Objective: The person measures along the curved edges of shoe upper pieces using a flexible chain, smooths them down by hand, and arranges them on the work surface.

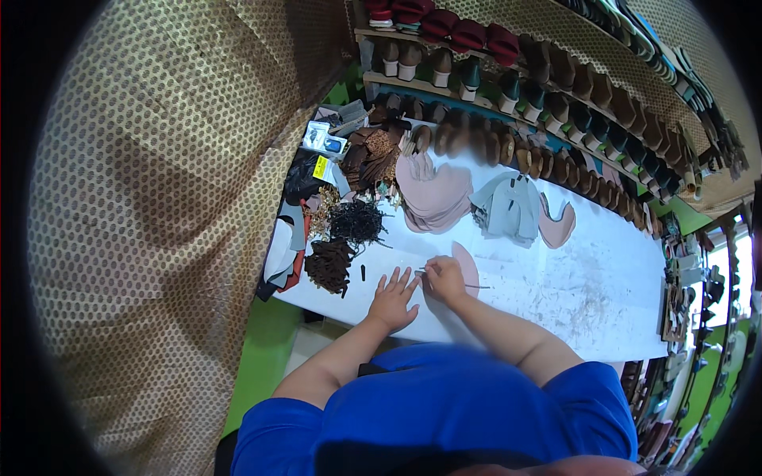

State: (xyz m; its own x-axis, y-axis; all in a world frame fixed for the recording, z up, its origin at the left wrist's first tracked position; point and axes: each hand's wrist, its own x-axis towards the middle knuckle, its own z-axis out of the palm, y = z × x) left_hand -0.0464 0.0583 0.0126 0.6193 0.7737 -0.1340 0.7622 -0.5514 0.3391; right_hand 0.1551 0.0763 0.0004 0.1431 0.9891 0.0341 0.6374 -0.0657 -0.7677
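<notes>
My left hand (394, 300) lies flat on the white-covered table, fingers spread, its fingertips close to my right hand. The fingers of my right hand (446, 278) are curled and pinched at the near edge of the table. A thin dark strip (479, 286) runs out from beneath that hand, and its other end seems to be between the fingertips. Partly under the right hand is a curved pale pink piece (466, 259). A short dark piece (363, 273) lies left of my left hand.
Brown strips (329, 264) and black strips (356, 222) are heaped on the left. Farther back are stacked pink pieces (432, 194), grey pieces (510, 208) and another pink piece (558, 221). Shelves of shoes (508, 91) line the back; a patterned curtain (167, 198) hangs left.
</notes>
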